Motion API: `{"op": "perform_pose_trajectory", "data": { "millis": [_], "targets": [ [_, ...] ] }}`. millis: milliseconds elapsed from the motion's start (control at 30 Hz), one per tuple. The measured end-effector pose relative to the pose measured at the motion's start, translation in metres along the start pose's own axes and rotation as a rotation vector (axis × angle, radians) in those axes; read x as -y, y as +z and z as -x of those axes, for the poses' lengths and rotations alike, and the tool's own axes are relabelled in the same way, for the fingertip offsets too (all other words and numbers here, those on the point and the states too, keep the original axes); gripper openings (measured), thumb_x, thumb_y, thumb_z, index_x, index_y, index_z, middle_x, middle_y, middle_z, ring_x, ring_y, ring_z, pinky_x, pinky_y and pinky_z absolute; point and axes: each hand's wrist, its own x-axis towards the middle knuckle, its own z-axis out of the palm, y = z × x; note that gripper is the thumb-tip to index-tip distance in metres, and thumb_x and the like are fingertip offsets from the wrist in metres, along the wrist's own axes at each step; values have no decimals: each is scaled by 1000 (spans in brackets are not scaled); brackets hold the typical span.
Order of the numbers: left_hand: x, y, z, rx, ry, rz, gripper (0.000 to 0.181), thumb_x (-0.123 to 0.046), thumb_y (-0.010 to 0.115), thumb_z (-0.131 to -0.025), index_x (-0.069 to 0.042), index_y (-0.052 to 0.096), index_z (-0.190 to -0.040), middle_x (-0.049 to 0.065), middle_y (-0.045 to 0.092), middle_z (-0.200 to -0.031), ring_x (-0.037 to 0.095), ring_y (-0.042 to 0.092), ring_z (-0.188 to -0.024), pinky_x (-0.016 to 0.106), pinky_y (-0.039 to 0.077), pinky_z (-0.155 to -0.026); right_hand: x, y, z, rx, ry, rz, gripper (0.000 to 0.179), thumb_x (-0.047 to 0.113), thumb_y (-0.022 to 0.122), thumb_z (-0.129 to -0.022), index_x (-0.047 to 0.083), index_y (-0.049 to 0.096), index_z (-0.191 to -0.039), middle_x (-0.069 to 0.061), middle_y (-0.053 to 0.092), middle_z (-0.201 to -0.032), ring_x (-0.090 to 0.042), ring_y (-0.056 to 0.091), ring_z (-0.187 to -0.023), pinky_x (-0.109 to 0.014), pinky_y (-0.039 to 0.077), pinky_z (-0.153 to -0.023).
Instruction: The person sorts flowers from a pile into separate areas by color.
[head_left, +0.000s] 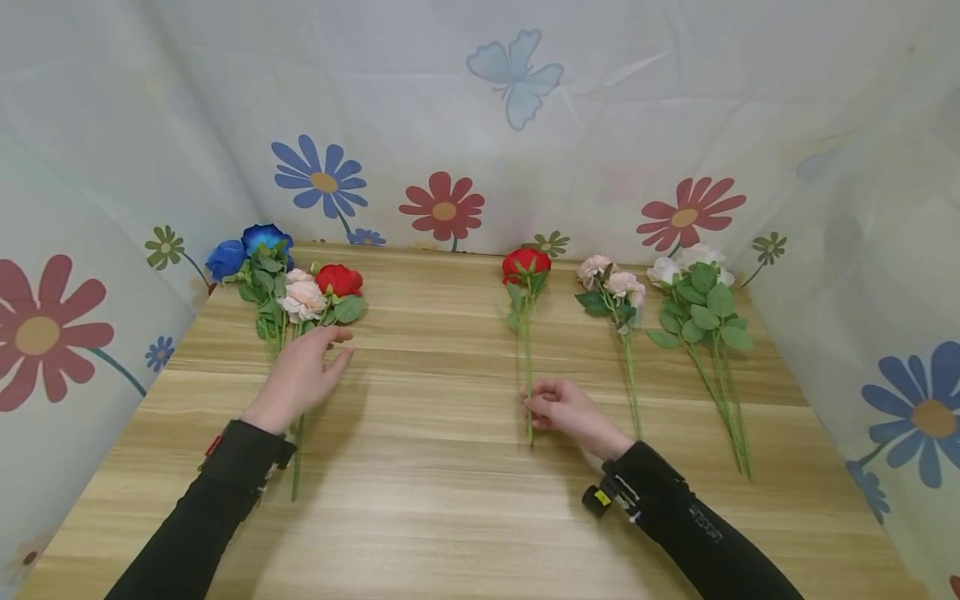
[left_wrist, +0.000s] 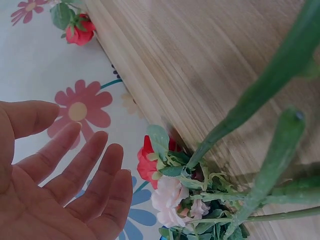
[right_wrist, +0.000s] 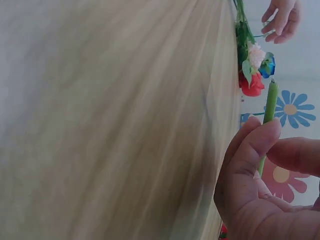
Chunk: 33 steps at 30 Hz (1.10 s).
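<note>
Soft, even light fills the head view, leaving a pale sheen and faint shadows on the desk (head_left: pixel 442 500). The wrist views look dimmer and greyer; the right one blurs at left.

Remotely, I watch a wood-grain table (head_left: pixel 435 508) bearing mixed flowers (head_left: pixel 303 300) left, pink flowers (head_left: pixel 622 285) and white flowers (head_left: pixel 703 315) right.

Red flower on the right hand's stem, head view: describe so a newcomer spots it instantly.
On the wooden table, in the head view, find the right hand. It pinches a green stem; follow that up to the red flower at its top. Unlike the other red bloom at left, beside pink flowers, this one has no other flower touching it.
</note>
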Motion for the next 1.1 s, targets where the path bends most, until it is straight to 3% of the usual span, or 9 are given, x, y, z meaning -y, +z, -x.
{"op": "perform_pose_trajectory", "data": {
  "millis": [267, 400, 600, 933, 1100],
  "targets": [
    [3, -1, 1, 13, -13, 12, 32, -17, 55, -96, 0, 57, -123, 20, 59, -119, 36, 55, -105, 51, 46, -85, 2, -1, -1, -81, -21, 195, 30, -1, 51, -90, -15, 50, -117, -19, 59, -93, -16, 61, -72, -24, 54, -66],
    [4, -3, 2, 16, -21, 16, 31, -17, 54, -96, -1, 57, -122, 20, 58, -119, 36, 55, -106, 52, 46, -84, 4, -1, -2, -153, -98, 378, 28, 0, 55, -87, -10, 54, -114, -17, 62, -87, -20, 62, -70, -27, 52, -62],
    [7, -4, 2, 12, -31, -2, 32, -17, 55, -95, 1, 57, -121, 22, 58, -118, 37, 55, -105, 52, 45, -84, 9, 3, -6, -175, -217, 564, 28, 5, 60, -85, -6, 60, -110, -12, 65, -85, -19, 60, -72, -32, 50, -63],
    [8, -7, 2, -2, -65, -54, 31, -16, 56, -93, 4, 59, -116, 24, 61, -110, 38, 57, -100, 53, 46, -82, 9, 9, -15, -160, -242, 677, 36, 7, 68, -79, -3, 57, -112, -4, 61, -78, -13, 57, -66, -32, 49, -63],
    [10, -11, 4, 21, -95, -65, 32, -16, 58, -93, 4, 60, -117, 25, 62, -108, 40, 57, -99, 54, 46, -81, 11, 10, -15, -154, -249, 708, 39, 3, 70, -76, -4, 57, -112, -4, 60, -77, -12, 57, -66, -32, 50, -63]
  ]
}}
